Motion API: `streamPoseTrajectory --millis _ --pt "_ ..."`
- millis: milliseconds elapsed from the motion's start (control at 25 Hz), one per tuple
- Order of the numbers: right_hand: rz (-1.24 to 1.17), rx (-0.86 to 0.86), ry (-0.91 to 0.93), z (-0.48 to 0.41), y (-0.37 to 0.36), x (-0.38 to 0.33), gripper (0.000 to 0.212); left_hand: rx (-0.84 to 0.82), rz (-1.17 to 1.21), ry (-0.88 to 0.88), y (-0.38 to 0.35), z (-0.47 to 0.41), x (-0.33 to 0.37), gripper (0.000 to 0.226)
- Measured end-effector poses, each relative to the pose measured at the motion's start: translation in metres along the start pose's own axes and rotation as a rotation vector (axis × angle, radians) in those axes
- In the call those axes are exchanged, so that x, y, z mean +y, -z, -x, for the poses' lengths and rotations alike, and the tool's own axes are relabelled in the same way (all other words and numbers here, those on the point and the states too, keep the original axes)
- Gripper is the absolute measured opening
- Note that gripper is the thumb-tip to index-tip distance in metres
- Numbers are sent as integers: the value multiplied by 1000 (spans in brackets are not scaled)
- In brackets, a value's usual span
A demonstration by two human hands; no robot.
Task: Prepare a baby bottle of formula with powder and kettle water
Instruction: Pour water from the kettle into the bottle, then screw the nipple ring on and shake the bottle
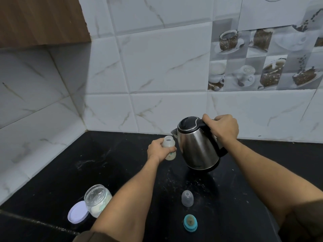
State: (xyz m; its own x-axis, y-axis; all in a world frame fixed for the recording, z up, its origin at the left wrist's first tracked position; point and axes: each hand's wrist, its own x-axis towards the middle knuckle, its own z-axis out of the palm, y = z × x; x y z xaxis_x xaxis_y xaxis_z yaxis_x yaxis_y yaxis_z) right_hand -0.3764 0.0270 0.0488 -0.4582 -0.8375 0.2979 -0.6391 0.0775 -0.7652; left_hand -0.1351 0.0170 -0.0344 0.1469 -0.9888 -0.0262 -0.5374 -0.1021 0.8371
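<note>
Right hand (222, 129) grips kettle (199, 147) by its black handle, fingers curled round it, kettle lifted and tilted left, spout just beside bottle mouth. Left hand (158, 151) wraps bottle (169, 145) from the left, bottle open-topped and upright on black counter (122, 172), touching or nearly touching kettle side, can't tell which. Near the forearms: clear cap (187, 198) between them, teal ring with nipple (190, 222) below it. Left of left forearm: powder jar (97, 199) open, white lid (78, 212) lying against its left side. Tiled wall (157, 67) beyond both hands.
</note>
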Motion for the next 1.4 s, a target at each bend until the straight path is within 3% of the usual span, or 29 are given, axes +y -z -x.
streamPoseTrajectory --millis 360,880,1160,1320,1400 --pt "-149 18 -172 15 -20 49 59 -24 -45 14 -23 9 -19 45" --pt "-259 63 -224 35 -35 82 62 -17 -24 42 -36 21 -34 49" --pt "-283 9 -224 32 -36 90 59 -25 -53 52 -32 26 -37 54" --pt "-249 -103 -242 27 -34 94 64 6 -49 62 -26 30 -40 47" --pt "-164 -89 -203 29 -30 90 54 14 -46 65 -21 33 -42 46"
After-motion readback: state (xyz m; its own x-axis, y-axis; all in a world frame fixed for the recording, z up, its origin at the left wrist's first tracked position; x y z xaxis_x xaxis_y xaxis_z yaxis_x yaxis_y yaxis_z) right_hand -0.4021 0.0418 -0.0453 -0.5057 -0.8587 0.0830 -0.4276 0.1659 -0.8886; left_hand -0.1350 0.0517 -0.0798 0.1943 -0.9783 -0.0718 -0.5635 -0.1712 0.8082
